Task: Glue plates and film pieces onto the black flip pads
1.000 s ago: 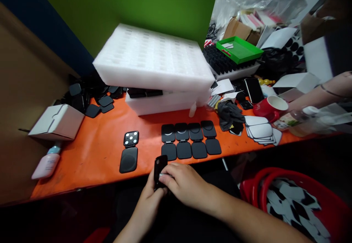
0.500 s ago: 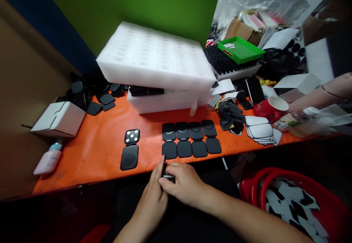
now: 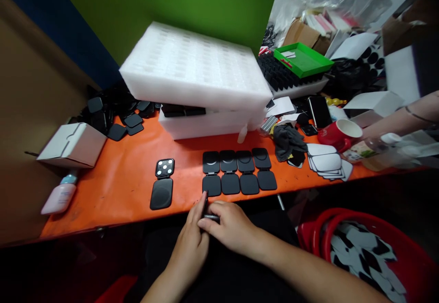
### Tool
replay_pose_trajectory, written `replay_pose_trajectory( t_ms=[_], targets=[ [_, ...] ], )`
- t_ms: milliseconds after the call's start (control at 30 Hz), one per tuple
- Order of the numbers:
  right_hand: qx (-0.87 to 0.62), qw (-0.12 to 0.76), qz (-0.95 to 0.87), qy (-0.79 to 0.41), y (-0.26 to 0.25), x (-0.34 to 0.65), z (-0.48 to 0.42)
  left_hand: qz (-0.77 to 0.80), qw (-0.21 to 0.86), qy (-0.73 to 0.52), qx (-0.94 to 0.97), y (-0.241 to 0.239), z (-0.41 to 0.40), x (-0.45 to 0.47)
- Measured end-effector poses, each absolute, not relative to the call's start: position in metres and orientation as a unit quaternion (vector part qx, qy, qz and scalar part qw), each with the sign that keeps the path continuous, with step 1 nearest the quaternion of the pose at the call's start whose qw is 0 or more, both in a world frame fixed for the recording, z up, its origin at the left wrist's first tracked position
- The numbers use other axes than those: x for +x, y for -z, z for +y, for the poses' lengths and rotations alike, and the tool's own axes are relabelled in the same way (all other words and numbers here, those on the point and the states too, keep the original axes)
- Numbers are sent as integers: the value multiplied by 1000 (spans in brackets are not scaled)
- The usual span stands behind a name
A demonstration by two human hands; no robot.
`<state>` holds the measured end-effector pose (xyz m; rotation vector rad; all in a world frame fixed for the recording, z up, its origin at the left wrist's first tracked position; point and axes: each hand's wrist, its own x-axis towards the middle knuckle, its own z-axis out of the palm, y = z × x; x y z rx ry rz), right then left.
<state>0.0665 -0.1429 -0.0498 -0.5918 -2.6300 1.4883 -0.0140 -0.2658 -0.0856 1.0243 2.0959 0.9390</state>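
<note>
Just below the front edge of the orange table (image 3: 120,193), both my hands are closed on one small black hinged case (image 3: 206,201), seen edge-on. My left hand (image 3: 192,239) grips it from the left and my right hand (image 3: 229,227) pinches its lower part, where a ridged metal bit shows. Right above them a row of several open black cases (image 3: 238,172) lies flat on the table. Further left lies a single open case with white dots (image 3: 162,183).
Stacked white foam trays (image 3: 195,74) fill the table's back middle, with a pile of black cases (image 3: 113,115) at the back left. A white box (image 3: 73,143) and pink bottle (image 3: 60,195) lie left. Another person's forearm (image 3: 401,117), a red mug (image 3: 339,134) and white cards (image 3: 325,162) are right. A red basket (image 3: 360,248) sits lower right.
The black case in my hands has turned from showing its flat face to standing edge-on, and both hands have drifted slightly up toward the table edge.
</note>
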Motion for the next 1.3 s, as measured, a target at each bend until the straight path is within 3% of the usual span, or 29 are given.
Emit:
replay_pose_trajectory(
  t_ms=[167, 433, 767, 1133, 1300],
  targets=[
    [-191, 19, -878, -438, 44, 67, -143, 796, 305, -360, 380, 86, -266, -13],
    [-190, 16, -849, -492, 47, 64, -141, 754, 361, -439, 329, 86, -265, -10],
    [-179, 16, -889, -422, 38, 65, -143, 781, 316, -417, 340, 87, -266, -13],
    [-162, 16, -822, -546, 37, 64, -134, 684, 467, -548, 119, 72, -261, -12],
    [-183, 21, -856, -483, 38, 67, -135, 692, 451, -545, 141, 77, -265, -14]
  ],
)
